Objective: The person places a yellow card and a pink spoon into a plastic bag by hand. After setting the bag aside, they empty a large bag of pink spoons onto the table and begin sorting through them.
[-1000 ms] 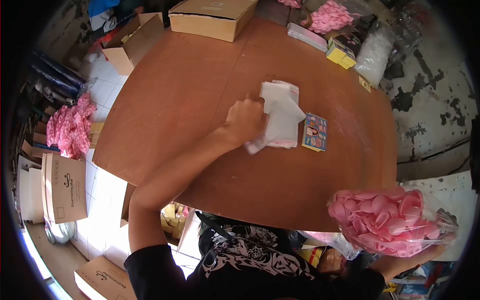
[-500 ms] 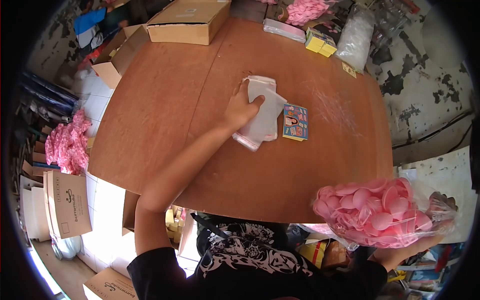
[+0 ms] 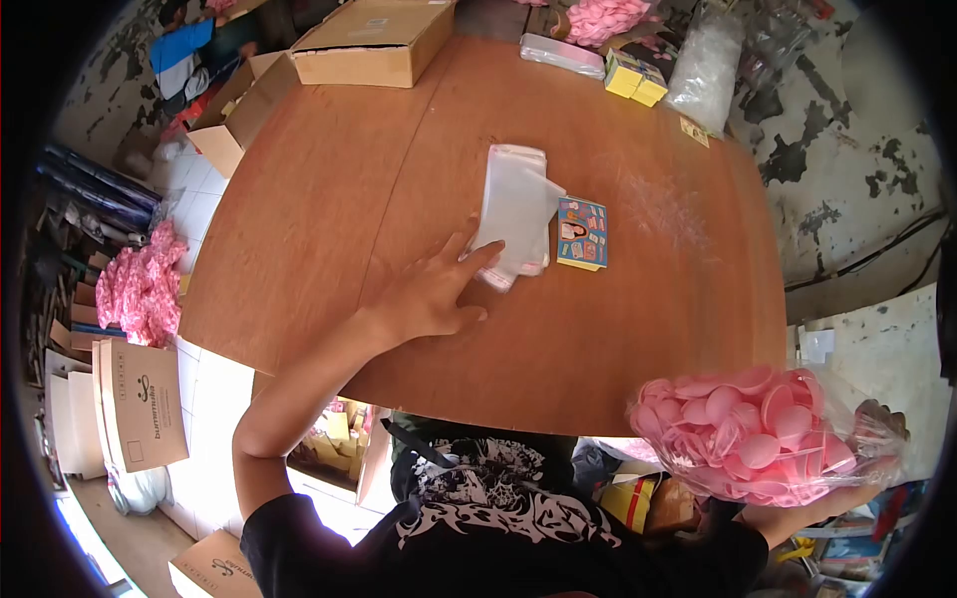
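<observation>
My left hand (image 3: 434, 289) is open, fingers spread, just at the near-left edge of a stack of clear plastic bags (image 3: 516, 214). Beside that stack lies a small pile of blue printed cards (image 3: 582, 232) with a yellow edge. At the table's near right, my right hand (image 3: 885, 427) grips the gathered end of a clear bag of pink rounded plastic pieces (image 3: 743, 434). The plastic partly hides its fingers.
A cardboard box (image 3: 374, 45) stands at the table's far left. Along the far right are yellow card stacks (image 3: 635, 80), a bulky clear plastic roll (image 3: 706, 75) and pink pieces (image 3: 603, 20). A person in blue (image 3: 182, 50) is beyond an open carton (image 3: 239, 105).
My left hand has come off the clear bags and drawn back toward me, its fingers spreading. My right hand still holds the bag of pink pieces, nearly in place.
</observation>
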Demonstrator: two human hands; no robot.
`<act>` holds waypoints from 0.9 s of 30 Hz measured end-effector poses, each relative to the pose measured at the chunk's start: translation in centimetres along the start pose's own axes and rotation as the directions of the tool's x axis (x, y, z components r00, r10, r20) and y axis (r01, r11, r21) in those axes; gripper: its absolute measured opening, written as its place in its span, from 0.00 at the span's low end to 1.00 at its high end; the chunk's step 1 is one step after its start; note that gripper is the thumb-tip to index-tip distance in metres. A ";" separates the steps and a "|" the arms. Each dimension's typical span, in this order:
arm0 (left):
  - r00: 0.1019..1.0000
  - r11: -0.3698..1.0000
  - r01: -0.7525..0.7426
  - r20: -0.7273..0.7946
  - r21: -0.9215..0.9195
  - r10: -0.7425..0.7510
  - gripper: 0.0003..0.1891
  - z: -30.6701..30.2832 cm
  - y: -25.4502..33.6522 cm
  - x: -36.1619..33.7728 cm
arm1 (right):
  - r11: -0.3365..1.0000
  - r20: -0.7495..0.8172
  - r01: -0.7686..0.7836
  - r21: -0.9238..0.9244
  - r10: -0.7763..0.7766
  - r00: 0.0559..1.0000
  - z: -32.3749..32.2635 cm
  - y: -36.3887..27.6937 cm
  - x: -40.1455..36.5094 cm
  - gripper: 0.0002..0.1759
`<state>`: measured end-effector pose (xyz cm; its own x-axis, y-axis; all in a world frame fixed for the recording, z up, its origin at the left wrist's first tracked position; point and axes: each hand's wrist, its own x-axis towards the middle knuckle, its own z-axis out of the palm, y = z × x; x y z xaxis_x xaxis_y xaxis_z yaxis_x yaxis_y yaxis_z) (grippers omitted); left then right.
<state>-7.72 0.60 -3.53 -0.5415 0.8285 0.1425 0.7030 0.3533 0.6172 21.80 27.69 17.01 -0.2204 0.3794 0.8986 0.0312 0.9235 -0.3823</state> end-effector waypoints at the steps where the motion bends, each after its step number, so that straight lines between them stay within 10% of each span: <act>1: 0.999 0.997 -0.013 -0.039 0.081 0.016 0.33 0.0 0.5 -0.5 | 1.000 -0.003 -0.010 0.012 0.010 1.000 -0.2 0.2 0.1 0.29; 8: 0.978 0.983 -0.048 -0.194 0.177 0.083 0.14 2.4 0.4 0.9 | 0.994 -0.024 -0.058 0.089 0.060 0.998 -1.9 1.3 -0.2 0.28; 21: 0.979 0.931 0.074 -0.203 0.357 0.000 0.15 2.8 2.5 4.0 | 0.980 -0.022 -0.119 0.159 0.124 0.992 -4.8 3.1 -0.6 0.27; 27: 0.892 0.778 -0.169 -0.241 0.605 0.381 0.18 2.3 1.4 3.8 | 0.976 -0.018 -0.136 0.169 0.142 0.990 -5.4 3.7 -0.6 0.26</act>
<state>-7.78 5.27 -3.89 -0.3264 0.7693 0.5493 0.9174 0.3977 -0.0118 27.35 31.19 16.25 -0.1957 0.5073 0.8392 -0.1045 0.8401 -0.5322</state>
